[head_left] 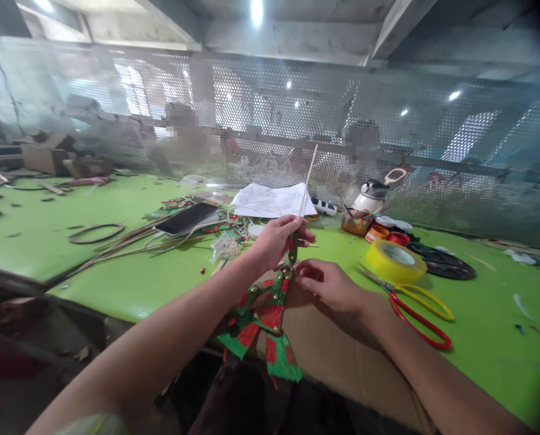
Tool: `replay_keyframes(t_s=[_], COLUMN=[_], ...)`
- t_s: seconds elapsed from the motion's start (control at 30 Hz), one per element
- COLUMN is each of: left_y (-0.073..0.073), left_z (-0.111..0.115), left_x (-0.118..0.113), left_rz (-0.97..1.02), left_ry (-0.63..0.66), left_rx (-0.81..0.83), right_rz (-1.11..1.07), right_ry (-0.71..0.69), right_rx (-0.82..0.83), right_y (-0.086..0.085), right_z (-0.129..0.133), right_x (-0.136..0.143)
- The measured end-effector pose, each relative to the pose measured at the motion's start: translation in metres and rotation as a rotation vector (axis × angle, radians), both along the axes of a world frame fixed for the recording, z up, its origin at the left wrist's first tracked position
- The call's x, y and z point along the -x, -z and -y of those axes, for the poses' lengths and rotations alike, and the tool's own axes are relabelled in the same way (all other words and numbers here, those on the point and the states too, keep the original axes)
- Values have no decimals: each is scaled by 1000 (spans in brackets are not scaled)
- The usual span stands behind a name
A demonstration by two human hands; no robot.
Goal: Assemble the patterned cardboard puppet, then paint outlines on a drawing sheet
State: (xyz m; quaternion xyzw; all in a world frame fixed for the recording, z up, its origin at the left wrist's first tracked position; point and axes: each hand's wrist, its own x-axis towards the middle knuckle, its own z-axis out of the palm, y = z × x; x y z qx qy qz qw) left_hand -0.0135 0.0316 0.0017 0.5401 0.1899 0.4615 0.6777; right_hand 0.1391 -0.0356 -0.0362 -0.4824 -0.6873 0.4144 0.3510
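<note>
A jointed cut-out puppet (270, 317), painted red and green and dotted with gold round fasteners, hangs over the front edge of a brown cardboard sheet (337, 353). My left hand (281, 238) is closed around its narrow upper part. A thin wooden stick (309, 178) rises above those fingers, slanting up to the right; its lower end is hidden by the hand. My right hand (328, 281) is curled just right of the puppet, with thumb and forefinger pinched close to a joint below my left hand. Whatever lies between those fingertips is too small to make out.
Scissors (415, 308) with red and yellow handles lie to the right, touching a yellow tape roll (395, 260). Paint pots (377, 234) and a dark palette (448, 263) sit behind. A phone (188, 219), sticks and paper (274, 201) lie left and ahead, before a perforated screen (260, 121).
</note>
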Motion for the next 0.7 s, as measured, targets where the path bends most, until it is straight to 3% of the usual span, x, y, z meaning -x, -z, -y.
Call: replay_keyframes(t_s=[0.1,0.3,0.43,0.57,0.7], left_y=[1,14,15,11,11], left_z=[4,-8,-25,-38,-45], left_x=[-6,-11,-2,11,22], left_rz=[-217,-634,-797,-1031,-1178], left_ry=[108,29,117,54,104], left_rx=[-123,-337,-508,-711,-787], right_rz=[46,207,230,252,199], right_ry=[10,-87,-182,-147,-196], right_rx=[55,162,174,133,99], right_y=[-1,-15,-22,-21,-17], right_z=[-4,4,11,10,8], right_x=[-7,-12,-8,-8,-10])
